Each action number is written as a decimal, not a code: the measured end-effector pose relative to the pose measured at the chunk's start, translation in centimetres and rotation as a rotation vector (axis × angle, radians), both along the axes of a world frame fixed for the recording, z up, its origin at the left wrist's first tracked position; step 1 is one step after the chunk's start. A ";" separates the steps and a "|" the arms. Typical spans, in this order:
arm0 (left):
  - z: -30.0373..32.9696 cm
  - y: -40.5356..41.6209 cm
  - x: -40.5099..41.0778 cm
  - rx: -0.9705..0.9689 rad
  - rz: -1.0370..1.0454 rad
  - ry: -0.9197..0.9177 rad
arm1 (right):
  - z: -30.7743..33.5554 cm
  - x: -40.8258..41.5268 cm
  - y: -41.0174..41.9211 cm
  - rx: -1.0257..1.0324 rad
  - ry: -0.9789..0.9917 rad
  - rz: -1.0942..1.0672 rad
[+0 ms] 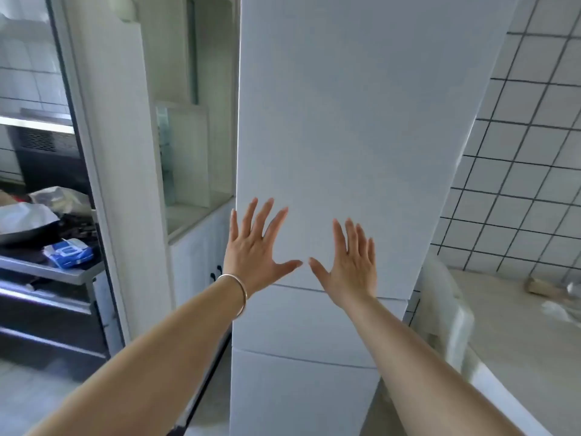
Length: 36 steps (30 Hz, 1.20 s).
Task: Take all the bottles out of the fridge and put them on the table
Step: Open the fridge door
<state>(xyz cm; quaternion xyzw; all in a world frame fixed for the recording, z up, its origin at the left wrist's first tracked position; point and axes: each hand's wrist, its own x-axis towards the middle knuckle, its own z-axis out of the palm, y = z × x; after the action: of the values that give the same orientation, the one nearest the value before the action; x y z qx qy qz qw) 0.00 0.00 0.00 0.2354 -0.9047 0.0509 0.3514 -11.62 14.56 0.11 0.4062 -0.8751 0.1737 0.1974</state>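
My left hand (256, 247) and my right hand (352, 262) are both raised in front of the fridge (345, 121), fingers spread wide and empty, the thumb tips pointing at each other with a small gap between them. Whether my palms actually press on the door I cannot tell. A thin silver bangle (239, 289) circles my left wrist.

The fridge is tall, white and matte, and its doors are shut (so no bottles show anywhere). Just under my hands a seam splits the upper door from a lower door (308, 322), and another seam runs further below that.

Beyond my left hand stands a white cabinet (195, 152) with open shelves and a glass panel. Further left, past a white door frame (103, 171), is a cluttered steel counter (47, 265) carrying a blue and white packet (69, 251) and some crumpled foil or plastic, with a dark range hood (44, 146) above it.

To the right of my right hand the wall (531, 171) is white square tile with dark grout. Below it, near my right forearm, is a pale table (503, 341), its edge blurred, with something small and blurred at its far end.
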 end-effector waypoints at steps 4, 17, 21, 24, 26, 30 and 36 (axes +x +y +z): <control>-2.0 -4.8 -0.9 0.003 0.035 -0.063 | -2.1 -0.8 -4.7 0.066 -0.020 -0.017; -4.7 -22.2 -5.6 0.233 0.005 -0.074 | 0.4 -2.2 -26.4 0.209 0.574 0.226; -5.6 -24.6 -7.1 0.453 -0.048 -0.094 | 0.6 -2.4 -30.4 0.356 0.759 0.223; -5.9 -25.0 -7.9 0.624 -0.165 -0.046 | 0.4 -3.2 -31.6 0.535 0.862 0.160; -6.3 -24.9 -8.3 0.638 -0.210 -0.034 | 0.1 -3.6 -32.3 0.611 0.882 0.123; -7.1 -24.5 -8.5 0.830 -0.277 0.029 | 0.5 -2.4 -32.9 0.807 0.884 0.047; -7.9 -23.7 -8.5 0.884 -0.331 0.107 | 0.3 -1.7 -32.9 0.844 0.955 0.078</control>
<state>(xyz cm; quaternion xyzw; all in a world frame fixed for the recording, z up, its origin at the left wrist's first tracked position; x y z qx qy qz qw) -8.45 -23.67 -7.92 0.2172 -0.8458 -0.4077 0.2669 -13.34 -18.30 0.41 0.5133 -0.6684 -0.3791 0.3822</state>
